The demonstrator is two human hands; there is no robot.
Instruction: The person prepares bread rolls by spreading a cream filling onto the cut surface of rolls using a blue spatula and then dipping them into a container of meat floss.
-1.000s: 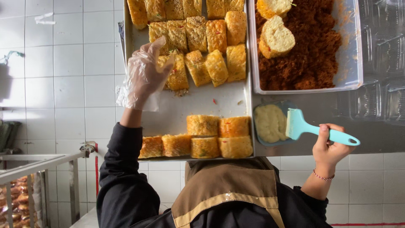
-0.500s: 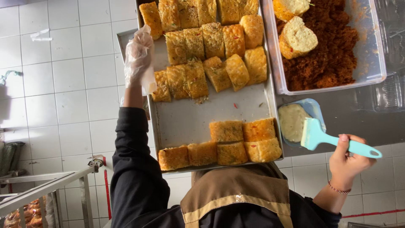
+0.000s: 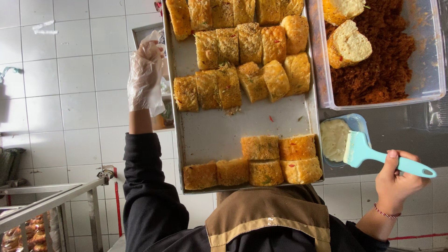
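A long metal baking tray (image 3: pixel 205 140) sits at the middle of the view and serves as the landmark for everything else. It carries golden, crumbed bread pieces: a cluster of two rows (image 3: pixel 247 65) in its upper half, more pieces (image 3: pixel 233 11) at its top edge, and a separate double row (image 3: pixel 261 161) at its lower edge, with bare metal between the groups.

The surface (image 3: pixel 396 135) under the tray is dark grey and shows to the right of the tray. On it, touching the tray's right side, stands a clear plastic tub (image 3: pixel 436 70) holding dark reddish-brown shredded filling (image 3: pixel 373 70) and two split buns (image 3: pixel 347 44). Below that tub, just beside the tray's lower right corner, is a small pale blue container (image 3: pixel 357 122) of cream-coloured spread (image 3: pixel 333 139).

The right hand (image 3: pixel 396 179) is clenched around the handle of a turquoise pastry brush (image 3: pixel 361 149), whose head rests over the blue container. The left hand (image 3: pixel 144 77), in a loose clear plastic glove, is held against the tray's left rim; whether it grips the rim cannot be told.

Left of the tray the room shows white wall tiles (image 3: pixel 56 93), and a metal rack (image 3: pixel 51 200) stands at the lower left. A person in a dark top and brown apron (image 3: pixel 266 217) is below the tray.
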